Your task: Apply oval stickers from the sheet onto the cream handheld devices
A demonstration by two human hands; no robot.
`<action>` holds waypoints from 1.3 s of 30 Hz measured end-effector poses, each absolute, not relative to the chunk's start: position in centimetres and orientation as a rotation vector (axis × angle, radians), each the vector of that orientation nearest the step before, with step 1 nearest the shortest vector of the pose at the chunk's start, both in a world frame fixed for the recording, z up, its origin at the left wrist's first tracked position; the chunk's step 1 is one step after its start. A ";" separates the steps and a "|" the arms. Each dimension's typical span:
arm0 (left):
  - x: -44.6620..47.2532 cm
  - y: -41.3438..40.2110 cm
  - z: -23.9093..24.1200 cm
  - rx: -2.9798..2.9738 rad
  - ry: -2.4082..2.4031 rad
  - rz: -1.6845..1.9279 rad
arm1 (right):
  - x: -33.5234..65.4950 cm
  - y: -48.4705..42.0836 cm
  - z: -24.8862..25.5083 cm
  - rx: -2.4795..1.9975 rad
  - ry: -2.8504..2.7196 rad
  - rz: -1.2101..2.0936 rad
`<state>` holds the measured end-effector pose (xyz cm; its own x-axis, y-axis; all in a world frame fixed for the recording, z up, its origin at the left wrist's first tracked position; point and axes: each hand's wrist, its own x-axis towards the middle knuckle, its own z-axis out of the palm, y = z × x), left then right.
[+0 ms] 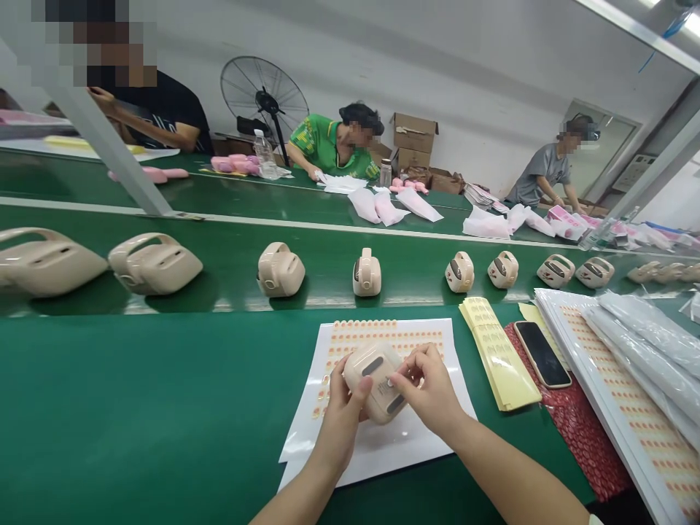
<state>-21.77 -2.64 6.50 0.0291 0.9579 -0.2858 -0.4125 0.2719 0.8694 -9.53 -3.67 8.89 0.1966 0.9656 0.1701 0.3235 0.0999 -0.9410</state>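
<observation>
My left hand (pixel 344 405) is closed around the side of a cream plastic device (pixel 377 375). Its underside is turned up toward me, showing two dark grey strips and some fine print. My right hand (pixel 429 383) has thumb and fingers pinched together at the middle of that underside, touching it. A small whitish spot shows at the thumb tip; what the pinch holds is too small to name. Below the device lies a white sticker sheet (pixel 437 437) with rows of small orange-and-white stickers, partly covered by my hands.
Several similar cream devices with handles (pixel 157 264) stand in a row on the green conveyor (pixel 230 277). To the right lie yellow sticker strips (pixel 497 350), a phone (pixel 542 354), red bubble wrap (pixel 588 445) and stacked sticker sheets (pixel 617 379). Co-workers sit and stand beyond the belt.
</observation>
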 end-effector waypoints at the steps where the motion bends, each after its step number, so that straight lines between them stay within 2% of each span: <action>1: -21.9 -2.7 6.5 0.675 1.038 1.181 | -9.7 -3.8 8.9 -1.400 -1.367 0.707; 5: -22.3 -2.2 6.2 0.618 1.029 1.215 | -8.8 -3.1 9.9 -1.267 -1.503 0.560; 8: -22.7 -1.3 6.3 0.491 0.975 1.277 | -7.4 0.0 10.1 -1.377 -1.572 0.547; 12: -23.4 -0.3 7.1 0.408 0.893 1.359 | -6.8 5.5 8.1 -1.668 -1.814 0.518; 18: -23.8 0.2 7.7 0.304 0.847 1.421 | -8.1 8.5 4.7 -1.625 -1.850 0.478; 23: -24.0 0.6 7.0 0.068 0.718 1.375 | -9.0 6.2 5.5 -1.520 -1.696 0.488; 30: -24.3 0.8 5.7 -0.074 0.416 1.363 | -13.1 1.1 8.4 -1.116 -0.955 1.144; 39: -24.3 0.6 5.1 0.005 0.211 1.361 | -15.4 0.5 8.0 -1.147 -0.833 1.033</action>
